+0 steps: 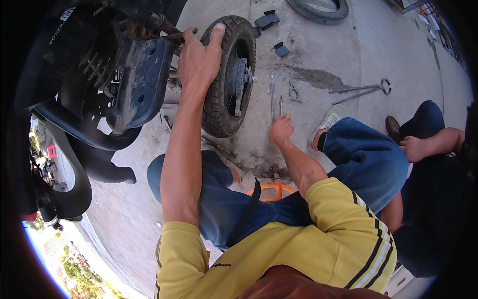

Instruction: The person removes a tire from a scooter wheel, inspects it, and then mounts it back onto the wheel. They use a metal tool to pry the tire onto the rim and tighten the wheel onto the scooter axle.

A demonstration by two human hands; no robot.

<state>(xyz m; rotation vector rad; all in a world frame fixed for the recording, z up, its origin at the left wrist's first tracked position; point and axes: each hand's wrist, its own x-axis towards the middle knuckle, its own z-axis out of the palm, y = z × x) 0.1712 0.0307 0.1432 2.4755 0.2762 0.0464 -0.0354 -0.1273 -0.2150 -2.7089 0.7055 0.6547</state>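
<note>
A small wheel with a black treaded tyre (215, 107) stands upright beside the tilted black scooter (139, 82). My left hand (199, 62) is against the tyre, thumb pressed on its tread near the top. Its other fingers bend toward the scooter's metal parts, their tips partly hidden. An axle with a nut (249, 78) sticks out of the hub. Right of the wheel, long thin metal rods (272, 97) lie on the ground. My right hand (282, 128) is down at their near ends, its fingers closed around a shorter metal rod (280, 103).
Pliers-like tools lie to the right: a small pair (294, 92) and a long-handled one (366, 89). Dark box pieces (267, 20) and a loose tyre (323, 15) are farther off. An orange loop (280, 189) lies between my legs. Another person's hand (413, 148) is at the right.
</note>
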